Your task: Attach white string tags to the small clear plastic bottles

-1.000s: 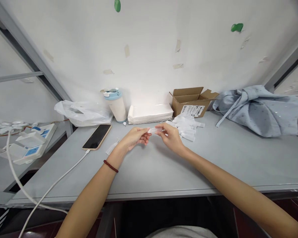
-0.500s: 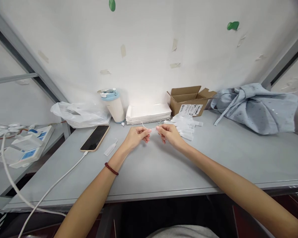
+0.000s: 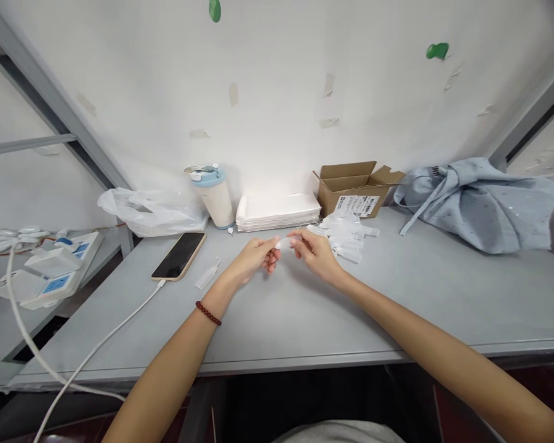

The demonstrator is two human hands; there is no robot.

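Note:
Above the middle of the desk, my left hand (image 3: 257, 256) pinches a small translucent white piece (image 3: 284, 243) between thumb and fingers. My right hand (image 3: 317, 253) closes its thumb and forefinger at the right end of that same piece. Its exact kind is too small to make out. Just behind my right hand lies a pile of translucent white plastic sleeves (image 3: 348, 239). A single similar sleeve (image 3: 207, 276) with a thin hooked end rests on the desk, left of my left hand.
A stack of white trays or cards (image 3: 277, 212) stands at the back, between a tumbler (image 3: 218, 200) and an open cardboard box (image 3: 348, 192). To the left are a phone (image 3: 179, 256) on a white cable and a plastic bag (image 3: 150, 212). A blue-grey cloth bag (image 3: 482, 206) lies right.
The white strand that curved up behind my left fingers no longer shows. More of the translucent piece is visible between my hands, and my right fingers have shifted slightly. The view has moved a little.

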